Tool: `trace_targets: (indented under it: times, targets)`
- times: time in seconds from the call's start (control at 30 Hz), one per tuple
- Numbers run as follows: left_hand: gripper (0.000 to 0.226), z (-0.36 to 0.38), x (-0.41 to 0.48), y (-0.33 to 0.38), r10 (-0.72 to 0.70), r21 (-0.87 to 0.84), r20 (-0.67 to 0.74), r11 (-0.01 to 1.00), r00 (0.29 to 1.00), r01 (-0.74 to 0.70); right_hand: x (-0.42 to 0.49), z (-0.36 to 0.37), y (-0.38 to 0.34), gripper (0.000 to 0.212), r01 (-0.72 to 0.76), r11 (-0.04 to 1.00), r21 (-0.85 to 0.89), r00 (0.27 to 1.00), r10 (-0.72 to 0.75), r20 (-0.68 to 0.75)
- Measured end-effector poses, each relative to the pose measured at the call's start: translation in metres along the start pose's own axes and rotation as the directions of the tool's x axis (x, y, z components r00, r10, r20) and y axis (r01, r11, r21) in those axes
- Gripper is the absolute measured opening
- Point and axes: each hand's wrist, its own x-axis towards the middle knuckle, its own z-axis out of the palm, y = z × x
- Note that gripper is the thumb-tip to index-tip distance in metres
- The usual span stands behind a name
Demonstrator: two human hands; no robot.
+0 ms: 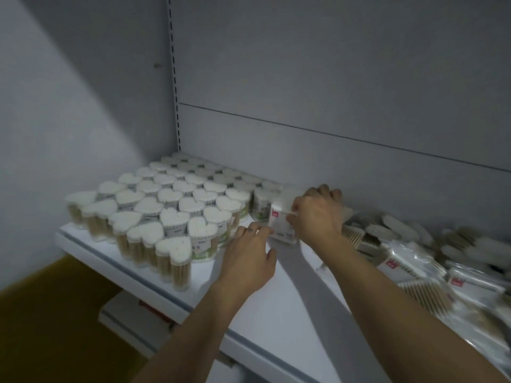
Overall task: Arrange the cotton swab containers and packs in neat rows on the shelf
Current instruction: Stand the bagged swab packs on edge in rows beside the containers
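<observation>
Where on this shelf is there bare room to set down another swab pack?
Bare shelf runs front-centre, under both forearms, between the crowded heart-shaped containers on the left and the piled loose packs on the right; the right hand grips a white pack at its back end. A thin strip lies bare before the hearts.

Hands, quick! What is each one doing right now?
Left hand: open, fingers touching the white swab pack.
Right hand: holding that pack by its top.
</observation>
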Motion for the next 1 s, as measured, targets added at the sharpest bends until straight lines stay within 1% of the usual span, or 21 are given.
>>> trace_targets:
  times: [0.07,0.13,0.17,0.23,0.27,0.3,0.37,0.43,0.47,0.53,0.6,0.7,0.8,0.87,0.93,1.0]
  targets:
    - [0.037,0.001,0.006,0.003,0.03,-0.001,0.03,1.0,0.999,-0.03,0.001,0.01,-0.003,0.031,-0.017,0.998,-0.063,1.0,0.017,0.001]
    - [0.033,0.001,0.009,0.005,0.034,-0.008,0.038,0.999,0.999,-0.033,-0.001,0.014,-0.006,0.027,-0.02,0.997,-0.073,0.998,0.016,-0.054]
    - [0.033,0.002,0.01,0.005,0.042,-0.014,0.041,0.999,0.998,-0.041,-0.002,0.014,-0.006,0.026,-0.016,0.997,-0.077,0.998,0.012,-0.059]
    - [0.034,0.005,0.01,0.005,0.055,-0.019,0.059,0.998,0.997,-0.054,-0.007,0.012,-0.002,0.029,-0.012,0.999,-0.05,1.0,0.012,-0.004]
    - [0.034,0.006,0.009,0.004,0.056,-0.023,0.063,0.998,0.996,-0.054,-0.008,0.01,0.0,0.033,-0.02,1.0,-0.011,0.999,0.02,0.027]
    - [0.033,0.006,0.009,0.003,0.057,-0.029,0.054,0.998,0.997,-0.056,-0.011,0.007,0.003,0.038,-0.026,0.999,0.035,0.999,0.025,0.026]
    - [0.034,0.006,0.009,0.004,0.058,-0.045,0.015,0.997,0.998,-0.058,-0.024,-0.001,0.01,0.042,-0.068,0.978,0.198,0.995,0.081,-0.057]
    - [0.034,0.003,0.008,0.006,0.063,-0.067,-0.047,0.996,0.997,-0.066,-0.042,-0.008,0.022,0.034,-0.109,0.918,0.383,0.967,0.187,-0.173]
    - [0.034,0.002,0.009,0.008,0.069,-0.073,-0.076,0.995,0.995,-0.075,-0.051,-0.012,0.03,0.031,-0.13,0.895,0.427,0.953,0.232,-0.197]
    - [0.033,0.002,0.01,0.014,0.079,-0.078,-0.105,0.993,0.991,-0.087,-0.063,-0.02,0.049,0.027,-0.168,0.876,0.451,0.943,0.276,-0.185]
    - [0.03,0.007,0.011,0.022,0.07,-0.099,-0.118,0.992,0.991,-0.082,-0.065,-0.025,0.065,0.03,-0.179,0.881,0.438,0.948,0.274,-0.164]
    - [0.027,0.014,0.013,0.036,0.079,-0.118,-0.141,0.988,0.987,-0.096,-0.055,-0.026,0.072,0.04,-0.161,0.929,0.332,0.976,0.199,-0.085]
    - [0.027,0.021,0.018,0.048,0.08,-0.148,-0.164,0.983,0.983,-0.104,-0.041,-0.024,0.068,0.054,-0.094,0.978,0.188,0.996,0.093,0.014]
    - [0.023,0.027,0.02,0.05,0.07,-0.159,-0.216,0.981,0.974,-0.106,-0.031,-0.021,0.065,0.06,-0.022,0.997,0.078,0.997,0.016,0.077]
    - [0.021,0.035,0.019,0.044,0.068,-0.162,-0.27,0.98,0.96,-0.115,-0.021,-0.015,0.063,0.061,0.041,0.999,0.014,0.988,-0.043,0.15]
    - [0.023,0.039,0.016,0.035,0.076,-0.143,-0.281,0.982,0.957,-0.12,-0.013,-0.011,0.063,0.054,0.074,0.997,-0.014,0.977,-0.07,0.201]
